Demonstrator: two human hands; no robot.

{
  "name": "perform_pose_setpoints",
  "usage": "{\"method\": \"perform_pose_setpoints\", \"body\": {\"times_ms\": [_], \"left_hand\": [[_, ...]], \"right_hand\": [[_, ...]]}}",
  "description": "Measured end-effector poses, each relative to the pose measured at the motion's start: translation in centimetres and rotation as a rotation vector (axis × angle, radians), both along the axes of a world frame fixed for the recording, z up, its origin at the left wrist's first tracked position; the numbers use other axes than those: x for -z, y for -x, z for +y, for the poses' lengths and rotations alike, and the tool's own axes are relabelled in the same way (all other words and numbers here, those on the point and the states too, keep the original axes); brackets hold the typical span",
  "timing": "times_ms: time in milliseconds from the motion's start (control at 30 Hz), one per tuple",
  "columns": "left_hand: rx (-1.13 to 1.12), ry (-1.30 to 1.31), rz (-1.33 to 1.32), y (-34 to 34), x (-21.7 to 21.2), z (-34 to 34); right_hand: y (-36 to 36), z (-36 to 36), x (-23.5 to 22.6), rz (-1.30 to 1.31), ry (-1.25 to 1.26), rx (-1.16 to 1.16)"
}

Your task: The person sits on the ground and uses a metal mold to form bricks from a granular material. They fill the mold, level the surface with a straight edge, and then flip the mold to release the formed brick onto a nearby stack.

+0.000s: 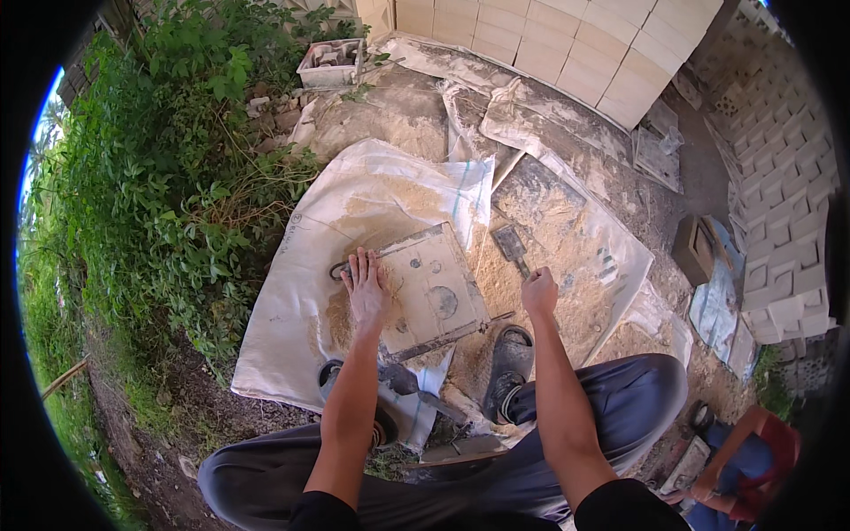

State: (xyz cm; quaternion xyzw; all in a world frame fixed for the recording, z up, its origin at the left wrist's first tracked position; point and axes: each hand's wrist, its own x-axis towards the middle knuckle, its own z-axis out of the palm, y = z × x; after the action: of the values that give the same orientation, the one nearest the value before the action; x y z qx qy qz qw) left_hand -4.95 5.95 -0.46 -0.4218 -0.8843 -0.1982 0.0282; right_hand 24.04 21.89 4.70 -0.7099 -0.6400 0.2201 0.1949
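Observation:
I crouch over a square grey metal mould point(431, 288) lying on a sand-covered white sack point(292, 301). My left hand point(365, 285) lies flat with fingers spread on the mould's left side. My right hand point(538, 290) is closed around the handle of a small flat trowel point(509, 242), whose blade rests on the sand just right of the mould. Loose sand point(540, 221) is heaped around the mould. A second pointed trowel point(403, 380) lies between my feet.
Dense green bushes point(159, 177) fill the left. Pale blocks are stacked at the back point(549, 44) and along the right point(779, 203). More sacks point(549, 115) cover the ground behind. Another person point(753, 460) crouches at lower right. My shoe point(509, 367) stands below the mould.

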Motion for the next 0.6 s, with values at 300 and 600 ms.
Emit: {"method": "perform_pose_setpoints", "body": {"times_ms": [300,600], "left_hand": [[-0.221,0.154,-0.023,-2.1,-0.7,-1.7],[-0.246,0.173,-0.007,-2.7,-1.7,-0.9]], "right_hand": [[-4.9,-2.4,7.6,-0.251,0.461,0.05],[-6.5,0.3,10.2,-0.356,0.215,-0.155]]}}
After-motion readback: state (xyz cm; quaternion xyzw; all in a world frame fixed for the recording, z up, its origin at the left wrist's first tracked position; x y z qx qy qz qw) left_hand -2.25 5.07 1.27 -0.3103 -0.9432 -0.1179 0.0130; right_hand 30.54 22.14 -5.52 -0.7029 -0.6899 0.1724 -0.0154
